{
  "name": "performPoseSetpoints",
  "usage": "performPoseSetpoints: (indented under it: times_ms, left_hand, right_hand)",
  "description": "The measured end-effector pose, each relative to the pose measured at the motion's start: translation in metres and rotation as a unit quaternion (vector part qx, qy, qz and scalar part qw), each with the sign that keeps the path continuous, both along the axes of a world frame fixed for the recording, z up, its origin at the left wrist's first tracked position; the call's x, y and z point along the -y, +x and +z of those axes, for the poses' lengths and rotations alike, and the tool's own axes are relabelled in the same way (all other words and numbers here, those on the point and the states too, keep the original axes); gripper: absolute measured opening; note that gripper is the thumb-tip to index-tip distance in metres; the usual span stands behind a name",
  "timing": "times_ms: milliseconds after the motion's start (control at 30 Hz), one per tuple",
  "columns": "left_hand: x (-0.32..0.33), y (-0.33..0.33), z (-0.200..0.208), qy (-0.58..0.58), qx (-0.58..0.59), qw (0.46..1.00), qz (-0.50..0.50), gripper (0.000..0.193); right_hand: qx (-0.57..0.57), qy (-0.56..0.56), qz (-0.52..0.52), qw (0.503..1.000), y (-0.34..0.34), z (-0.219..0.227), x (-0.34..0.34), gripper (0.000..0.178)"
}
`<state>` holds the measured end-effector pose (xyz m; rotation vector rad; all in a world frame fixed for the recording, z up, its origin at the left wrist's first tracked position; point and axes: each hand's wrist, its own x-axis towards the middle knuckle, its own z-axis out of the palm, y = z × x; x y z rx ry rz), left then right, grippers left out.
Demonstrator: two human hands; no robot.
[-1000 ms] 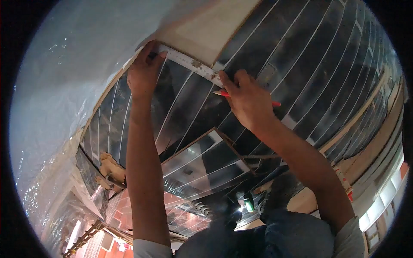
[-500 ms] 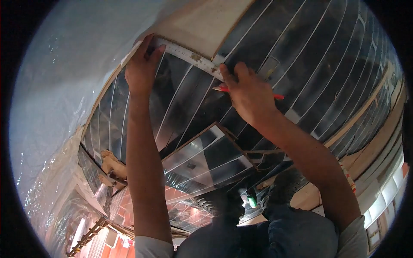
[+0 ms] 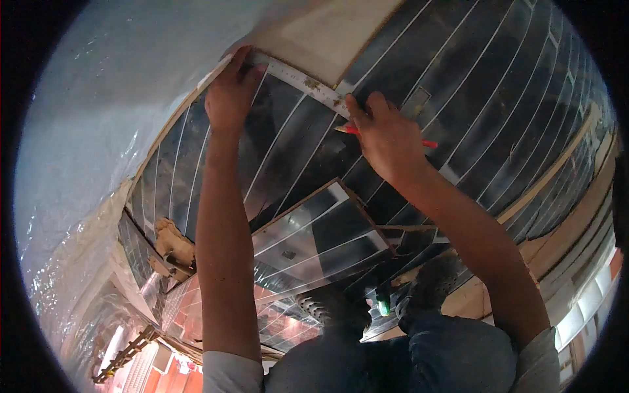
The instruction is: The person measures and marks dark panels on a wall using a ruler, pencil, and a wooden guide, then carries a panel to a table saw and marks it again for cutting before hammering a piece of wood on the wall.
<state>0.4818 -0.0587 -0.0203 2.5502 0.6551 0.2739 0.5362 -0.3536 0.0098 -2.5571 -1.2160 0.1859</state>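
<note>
A white ruler (image 3: 303, 82), stained in places, lies slanting across a dark glossy sheet with pale stripes (image 3: 282, 164), along the lower edge of a beige board (image 3: 321, 39). My left hand (image 3: 229, 98) is closed on the ruler's far left end, beside the border of the sheet. At the other end, my right hand (image 3: 392, 139) presses the ruler with its fingertips. A red pencil (image 3: 429, 143) is held in that same hand, its sharpened tip pointing left, just below the ruler. Part of the pencil is hidden by the fingers.
A smaller striped panel (image 3: 321, 236) lies nearer my feet. Torn brown cardboard (image 3: 173, 241) sits at the left edge, and clear plastic film (image 3: 78, 262) hangs along the left. A thin wooden strip (image 3: 547, 170) runs down the right. A small green item (image 3: 384, 308) is between my shoes.
The view has shifted a little, so the ruler, the sheet and both hands appear slightly farther right. Both hands keep their hold, the right one still with the pencil.
</note>
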Motion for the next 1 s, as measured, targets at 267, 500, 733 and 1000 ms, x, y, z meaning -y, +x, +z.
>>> performPoseSetpoints:
  times_ms: [267, 500, 733, 1000]
  left_hand:
    - [-0.003, 0.006, 0.0, -0.011, -0.043, 0.999, 0.029, 0.052]
    - [0.009, 0.006, -0.001, -0.013, -0.025, 0.996, 0.082, 0.05]
    - [0.011, 0.006, 0.006, -0.063, -0.042, 0.991, 0.112, 0.05]
    - [0.02, -0.049, 0.027, -0.31, 0.018, 0.949, 0.053, 0.044]
  right_hand:
    - [0.011, -0.016, 0.003, 1.0, 0.0, 0.003, 0.0, 0.051]
    - [-0.003, -0.017, 0.014, 1.0, 0.002, 0.003, 0.003, 0.046]
    - [0.023, -0.036, 0.019, 0.999, -0.001, -0.001, 0.005, 0.044]
    - [0.055, -0.006, 0.021, 0.998, 0.0, -0.013, 0.007, 0.046]
